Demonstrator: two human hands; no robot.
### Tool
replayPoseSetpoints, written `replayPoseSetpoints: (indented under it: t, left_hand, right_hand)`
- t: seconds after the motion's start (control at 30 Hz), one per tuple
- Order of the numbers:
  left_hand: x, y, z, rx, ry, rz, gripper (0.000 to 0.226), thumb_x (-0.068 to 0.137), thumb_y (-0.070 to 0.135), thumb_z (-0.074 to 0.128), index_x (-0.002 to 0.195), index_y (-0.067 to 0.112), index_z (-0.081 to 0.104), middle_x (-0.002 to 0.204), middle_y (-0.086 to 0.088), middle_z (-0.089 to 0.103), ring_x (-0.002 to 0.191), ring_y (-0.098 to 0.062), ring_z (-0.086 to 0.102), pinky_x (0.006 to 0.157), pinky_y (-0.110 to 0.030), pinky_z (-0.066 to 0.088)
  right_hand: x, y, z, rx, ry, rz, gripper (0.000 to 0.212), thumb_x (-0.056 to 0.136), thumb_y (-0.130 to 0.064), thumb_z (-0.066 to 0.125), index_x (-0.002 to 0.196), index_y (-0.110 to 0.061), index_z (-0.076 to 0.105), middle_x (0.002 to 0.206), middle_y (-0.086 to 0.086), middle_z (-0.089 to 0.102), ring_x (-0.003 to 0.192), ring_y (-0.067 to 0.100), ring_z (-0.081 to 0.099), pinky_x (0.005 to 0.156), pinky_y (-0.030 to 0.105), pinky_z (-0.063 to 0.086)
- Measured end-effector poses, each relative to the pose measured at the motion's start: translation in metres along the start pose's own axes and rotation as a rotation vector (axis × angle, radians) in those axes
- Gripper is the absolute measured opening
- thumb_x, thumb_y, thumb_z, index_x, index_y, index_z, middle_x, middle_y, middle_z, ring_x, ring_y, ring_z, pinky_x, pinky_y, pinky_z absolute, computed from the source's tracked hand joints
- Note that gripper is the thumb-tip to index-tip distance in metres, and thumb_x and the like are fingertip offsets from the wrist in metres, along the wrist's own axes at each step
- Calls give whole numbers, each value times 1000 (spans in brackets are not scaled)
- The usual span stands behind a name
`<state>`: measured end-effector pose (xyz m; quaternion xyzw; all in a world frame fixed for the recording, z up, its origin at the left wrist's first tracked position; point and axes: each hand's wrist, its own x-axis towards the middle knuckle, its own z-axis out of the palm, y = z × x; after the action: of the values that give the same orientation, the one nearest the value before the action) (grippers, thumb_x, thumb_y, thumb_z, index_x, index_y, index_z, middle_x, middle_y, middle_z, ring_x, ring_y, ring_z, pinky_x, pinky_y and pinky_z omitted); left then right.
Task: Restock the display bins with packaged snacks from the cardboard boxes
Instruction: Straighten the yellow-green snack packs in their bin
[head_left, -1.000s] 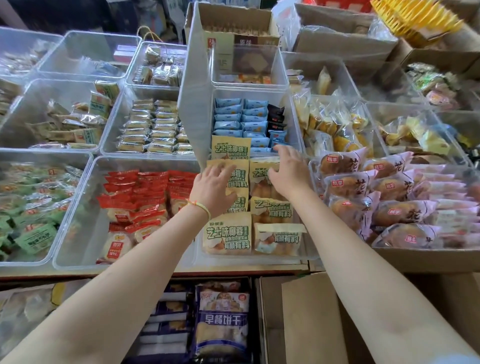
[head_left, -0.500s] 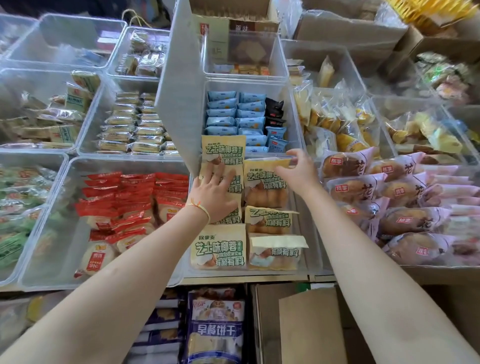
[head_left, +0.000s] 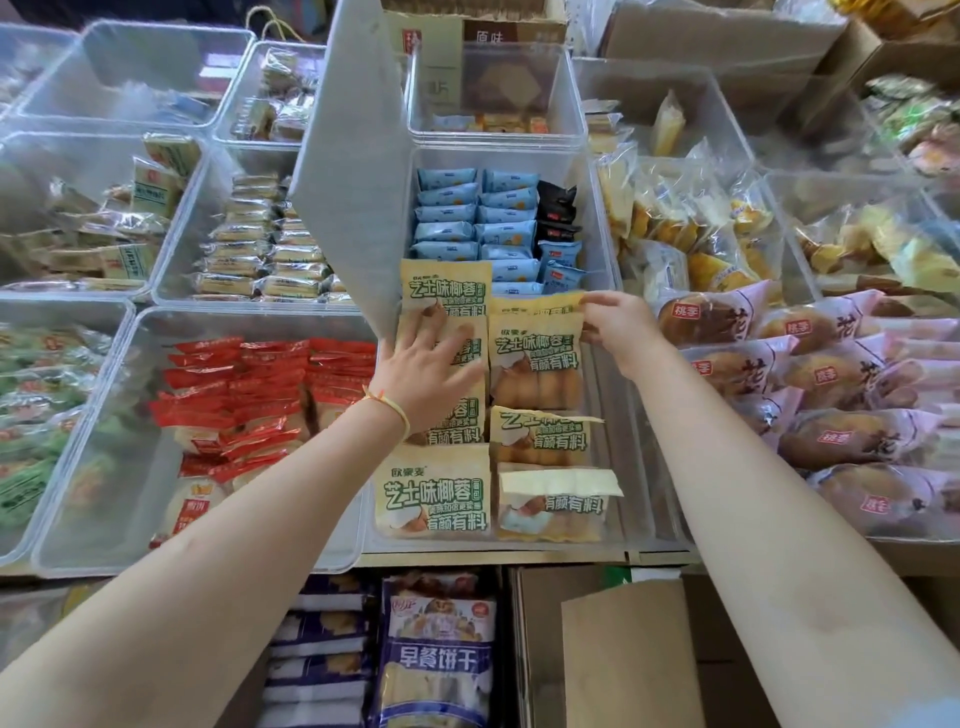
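Two columns of yellow bread packets fill a clear display bin (head_left: 647, 467) in the middle of the head view. My left hand (head_left: 426, 364) lies flat with spread fingers on the left column, pressing the second packet from the back (head_left: 462, 410). My right hand (head_left: 618, 327) pinches the top right corner of a yellow packet (head_left: 535, 353) near the back of the right column. The bin's frosted lid (head_left: 353, 182) stands raised at the left. Below the shelf edge is an open cardboard box (head_left: 623, 649).
Red packets (head_left: 249, 395) fill the bin to the left, pink bread bags (head_left: 810, 374) the bin to the right, blue packets (head_left: 472, 218) the bin behind. Purple biscuit packs (head_left: 436, 654) lie under the shelf, left of the box. More bins and cardboard boxes crowd the back.
My right hand went from resting on the far packets to pinching one packet's top corner. My left hand slid a little farther up the left column.
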<state>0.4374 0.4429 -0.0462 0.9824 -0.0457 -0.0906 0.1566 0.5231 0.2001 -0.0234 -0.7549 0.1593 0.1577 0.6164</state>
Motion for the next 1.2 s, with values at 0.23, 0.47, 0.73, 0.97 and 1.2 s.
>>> replayPoseSetpoints:
  t: [0.23,0.47,0.73,0.97,1.2]
  left_hand:
    - [18,10,-10,49,36,10,60,100,59,18,153,32,27,163,1,21,151,-21,11,121,-54,-4]
    - [7,12,-1,163,5,78,53,96,59,25,140,38,46,160,6,29,150,-23,17,120,-54,5]
    - [27,12,-20,95,91,21,44,98,34,42,142,31,44,154,-4,36,138,-29,35,102,-47,46]
    - [22,24,-9,134,-8,-20,46,98,39,38,144,33,38,160,-4,26,145,-30,23,115,-52,25]
    - [31,27,-8,201,-75,2,51,100,40,28,150,47,20,165,5,9,147,-34,15,114,-58,21]
  right_hand:
    - [10,9,8,-571,26,-224,23,95,-12,65,116,-13,73,110,0,56,106,17,51,90,28,42]
    - [33,-3,25,-515,189,-202,33,98,-33,60,81,-7,71,79,7,63,78,22,54,59,30,36]
    - [26,1,22,-658,21,-169,32,86,-52,72,96,-22,65,95,-3,63,90,18,58,70,28,44]
    - [25,11,28,-621,58,-202,45,79,-45,80,117,-26,64,118,5,67,108,23,62,95,39,51]
    - [21,18,31,-554,145,-212,39,83,-36,79,117,-20,69,115,7,64,99,22,62,76,27,42]
